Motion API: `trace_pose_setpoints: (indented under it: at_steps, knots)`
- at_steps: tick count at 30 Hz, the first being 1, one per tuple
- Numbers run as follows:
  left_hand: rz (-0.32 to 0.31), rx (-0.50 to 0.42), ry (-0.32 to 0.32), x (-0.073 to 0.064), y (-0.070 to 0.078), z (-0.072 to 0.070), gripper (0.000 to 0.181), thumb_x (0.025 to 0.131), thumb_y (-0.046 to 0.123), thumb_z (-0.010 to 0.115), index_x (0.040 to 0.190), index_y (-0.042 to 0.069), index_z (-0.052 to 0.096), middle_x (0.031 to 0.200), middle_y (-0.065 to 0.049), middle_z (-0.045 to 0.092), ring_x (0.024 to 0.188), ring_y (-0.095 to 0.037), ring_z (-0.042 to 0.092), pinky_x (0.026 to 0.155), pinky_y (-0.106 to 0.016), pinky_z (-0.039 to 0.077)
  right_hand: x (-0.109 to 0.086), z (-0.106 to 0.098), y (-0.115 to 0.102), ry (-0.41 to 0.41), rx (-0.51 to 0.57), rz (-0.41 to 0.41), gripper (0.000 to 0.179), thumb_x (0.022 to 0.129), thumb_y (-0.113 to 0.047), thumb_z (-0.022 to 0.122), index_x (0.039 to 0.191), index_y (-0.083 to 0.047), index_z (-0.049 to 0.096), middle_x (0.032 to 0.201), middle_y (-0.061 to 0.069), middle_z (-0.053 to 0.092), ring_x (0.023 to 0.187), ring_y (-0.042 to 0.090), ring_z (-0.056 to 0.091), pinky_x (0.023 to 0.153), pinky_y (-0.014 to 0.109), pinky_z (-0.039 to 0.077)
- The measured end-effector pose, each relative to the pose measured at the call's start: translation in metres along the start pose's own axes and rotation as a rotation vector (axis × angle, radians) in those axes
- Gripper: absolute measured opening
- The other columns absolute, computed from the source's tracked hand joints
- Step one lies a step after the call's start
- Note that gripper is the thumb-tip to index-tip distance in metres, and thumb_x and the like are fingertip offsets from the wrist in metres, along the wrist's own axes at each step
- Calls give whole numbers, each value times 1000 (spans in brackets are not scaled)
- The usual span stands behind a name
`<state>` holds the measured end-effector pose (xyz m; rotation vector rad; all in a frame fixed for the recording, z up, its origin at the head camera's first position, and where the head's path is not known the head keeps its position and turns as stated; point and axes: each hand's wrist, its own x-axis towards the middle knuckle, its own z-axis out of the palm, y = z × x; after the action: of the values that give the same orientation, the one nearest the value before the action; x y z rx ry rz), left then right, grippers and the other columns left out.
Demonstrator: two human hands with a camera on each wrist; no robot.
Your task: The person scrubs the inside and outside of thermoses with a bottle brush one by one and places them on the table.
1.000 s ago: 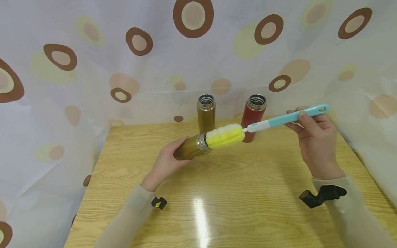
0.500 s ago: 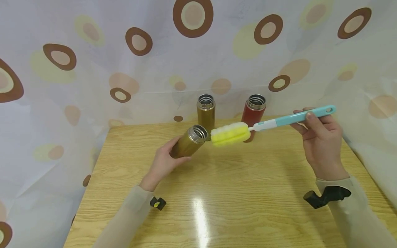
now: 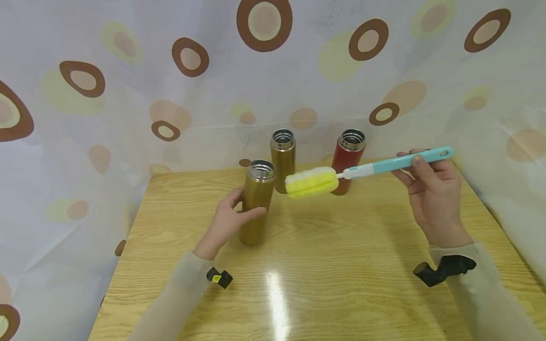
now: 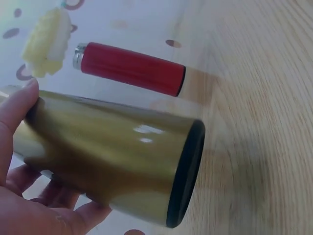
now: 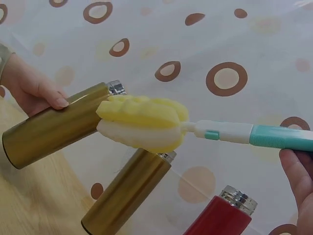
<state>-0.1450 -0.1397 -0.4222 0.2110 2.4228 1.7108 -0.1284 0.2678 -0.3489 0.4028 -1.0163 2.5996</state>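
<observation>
My left hand point(image 3: 225, 221) grips an uncapped gold thermos bottle point(image 3: 258, 201) round its side, thumb across the front. The bottle is almost upright, mouth up; in the left wrist view its black base seems just off the wood. My right hand point(image 3: 436, 201) pinches the turquoise handle of a bottle brush point(image 3: 394, 163). The brush lies nearly level in the air, its yellow and white sponge head point(image 5: 142, 122) pointing left. In the head view that sponge is right of the held bottle's mouth, outside it.
A second gold thermos bottle point(image 3: 285, 163) and a red thermos bottle point(image 3: 347, 154) stand uncapped near the back of the wooden table point(image 3: 341, 274). Behind them hangs a white patterned sheet point(image 3: 204, 104). A black wrist camera point(image 3: 443, 270) sits on the right sleeve.
One second ago the sponge was at the tilted bottle's mouth, its tip inside. The brush came out to the right, then shifted slightly back left. My left hand turned the bottle upright and lowered it.
</observation>
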Motion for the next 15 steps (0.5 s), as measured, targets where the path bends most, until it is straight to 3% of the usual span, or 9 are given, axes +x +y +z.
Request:
trace_pose_setpoints:
  at_steps: [4,10,15]
  knots:
    - [-19,-55,-20,1,-1,1,74,88,40,84,151,17,53,151,-4,55,149,-31,40,122,-59,30,0,-1,1,-7,53,48,20,104,13,47,109,14,66,107,22,71,103,33,74,91,44,59]
    - [-47,-160,-38,4,-4,6,69,90,33,83,149,12,54,149,-7,58,139,-28,54,114,-50,45,-2,-2,3,29,86,79,20,104,12,47,108,15,66,106,23,72,103,33,74,90,44,60]
    - [-72,-282,-31,6,-2,11,71,92,25,81,152,5,49,149,-14,57,135,-30,58,110,-45,50,-2,-2,7,21,95,81,21,105,11,46,108,15,66,106,24,72,102,33,74,89,44,60]
